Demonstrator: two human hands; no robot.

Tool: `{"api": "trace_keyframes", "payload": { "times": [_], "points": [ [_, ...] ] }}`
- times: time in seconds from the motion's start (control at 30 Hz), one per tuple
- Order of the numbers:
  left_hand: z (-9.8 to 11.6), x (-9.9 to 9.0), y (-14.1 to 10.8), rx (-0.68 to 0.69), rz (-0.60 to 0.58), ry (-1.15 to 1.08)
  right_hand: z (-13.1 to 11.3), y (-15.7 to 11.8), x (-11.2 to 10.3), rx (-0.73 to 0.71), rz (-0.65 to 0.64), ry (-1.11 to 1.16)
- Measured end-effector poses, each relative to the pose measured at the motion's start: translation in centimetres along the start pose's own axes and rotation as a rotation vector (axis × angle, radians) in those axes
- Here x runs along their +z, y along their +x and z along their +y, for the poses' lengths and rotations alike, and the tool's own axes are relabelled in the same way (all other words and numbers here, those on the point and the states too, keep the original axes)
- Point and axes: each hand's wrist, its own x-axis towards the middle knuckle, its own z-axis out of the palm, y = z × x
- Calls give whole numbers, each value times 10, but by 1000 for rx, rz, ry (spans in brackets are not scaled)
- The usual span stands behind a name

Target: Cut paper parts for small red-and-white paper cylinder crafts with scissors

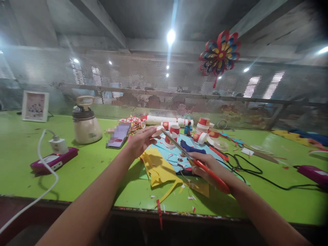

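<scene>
Between the fingertips of my left hand (140,141) is a small white paper piece (158,132), which looks like the round base of a paper cup. My right hand (211,165) is wrapped round red-handled scissors (213,176), their blades pointing up and left toward that piece. Whether the blades touch it I cannot tell. Just past the blades stand cut red and white paper cups (175,130). Below my hands lie crumpled yellow paper (160,167) and light blue sheets (155,154), with paper scraps around them.
A phone (118,136), a beige kettle-shaped bottle (87,127) and a purple power strip (55,160) with a white cable are on the left. Rightward lie tape rolls (217,143), a black cord (258,172) and another purple strip (311,173). A paper flower (220,54) hangs above.
</scene>
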Motion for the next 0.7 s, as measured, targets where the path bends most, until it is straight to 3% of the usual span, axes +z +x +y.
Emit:
{"api": "trace_keyframes", "payload": {
  "times": [0.2, 0.43, 0.7],
  "points": [
    [3, 3, -2, -93, 9, -173, -4, -4, -8, -14, -90, 143],
    [1, 1, -2, -99, -83, -183, -4, -13, -15, -16, -153, 322],
    [3, 3, -6, -113, -229, -133, -2, -14, -18, 31, -322, 546]
  ]
}}
